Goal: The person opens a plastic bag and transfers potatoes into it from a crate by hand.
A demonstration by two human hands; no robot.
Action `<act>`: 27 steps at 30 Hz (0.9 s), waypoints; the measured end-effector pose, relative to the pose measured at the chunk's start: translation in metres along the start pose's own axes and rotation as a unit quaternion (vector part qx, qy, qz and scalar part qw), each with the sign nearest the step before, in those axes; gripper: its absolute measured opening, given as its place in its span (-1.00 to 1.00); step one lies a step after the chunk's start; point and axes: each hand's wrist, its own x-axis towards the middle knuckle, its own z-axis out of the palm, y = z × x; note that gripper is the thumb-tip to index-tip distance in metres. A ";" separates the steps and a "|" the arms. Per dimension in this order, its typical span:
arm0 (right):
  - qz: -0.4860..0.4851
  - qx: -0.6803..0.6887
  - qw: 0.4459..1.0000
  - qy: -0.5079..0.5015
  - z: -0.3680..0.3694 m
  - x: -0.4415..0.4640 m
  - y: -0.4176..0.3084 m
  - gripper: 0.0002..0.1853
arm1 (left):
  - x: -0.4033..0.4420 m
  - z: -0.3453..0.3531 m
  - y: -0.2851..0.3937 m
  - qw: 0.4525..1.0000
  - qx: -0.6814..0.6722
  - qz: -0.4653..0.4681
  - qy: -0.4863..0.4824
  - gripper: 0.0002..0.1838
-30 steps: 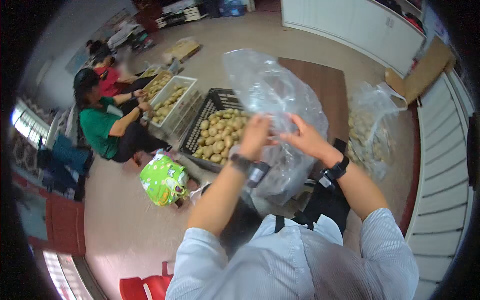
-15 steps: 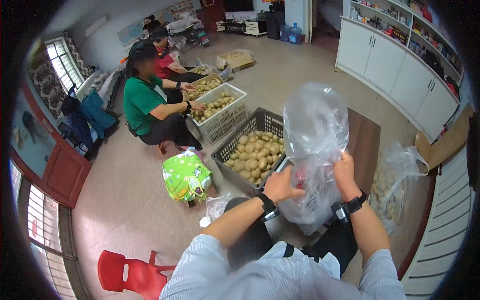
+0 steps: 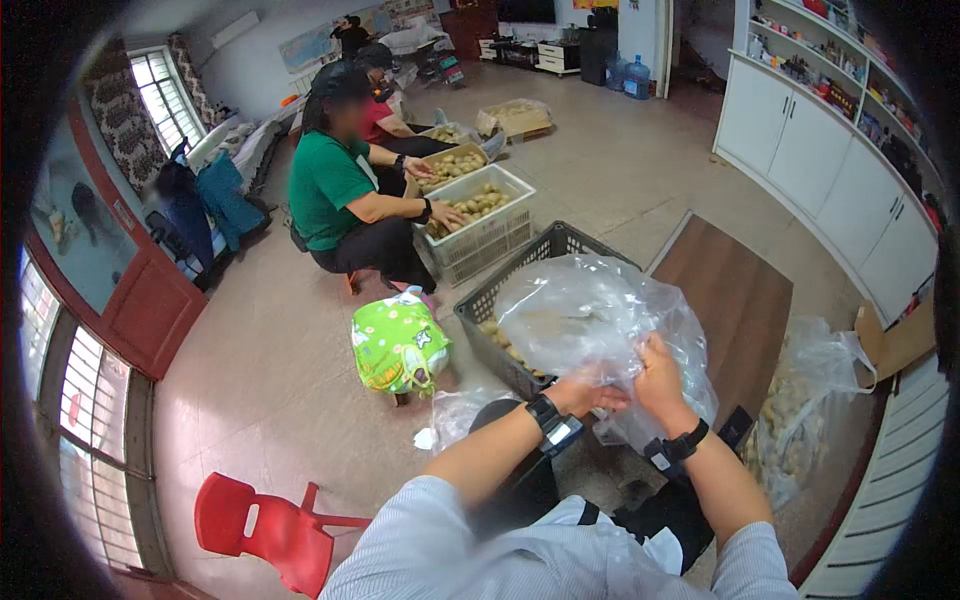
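A large clear plastic bag (image 3: 580,300) billows in front of me, spread over much of the black crate (image 3: 490,325). My right hand (image 3: 660,380) is closed round the gathered plastic on the bag's near side. Beside it, my left hand (image 3: 588,393) lies against the bag with its fingers stretched out, partly covered by film. Some potatoes (image 3: 505,342) show at the crate's left side; the bag hides the others.
Right of the crate stands a brown wooden table (image 3: 735,285). A clear bag of potatoes (image 3: 795,430) rests on the floor at right. On the left are a green cushioned stool (image 3: 400,345) and a red chair (image 3: 265,530). A person in green (image 3: 335,200) handles potatoes in a white crate (image 3: 490,245).
The bag has tipped from upright to the left, over the black crate. My left hand has moved closer to my right, which keeps its grip. The view has shifted left.
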 end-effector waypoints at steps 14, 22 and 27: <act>-0.113 -0.099 0.980 -0.130 -0.007 -0.029 -0.028 -0.56 | 0.001 -0.143 0.069 0.879 0.365 0.264 0.157 -0.75; 0.054 -0.141 0.979 -0.140 -0.084 -0.116 0.023 -0.54 | -0.046 -0.219 0.264 0.193 0.943 0.037 0.269 -0.50; 0.119 -0.195 0.970 -0.084 -0.126 -0.160 0.049 -0.53 | -0.055 -0.248 0.245 0.159 0.931 -0.033 0.328 -0.44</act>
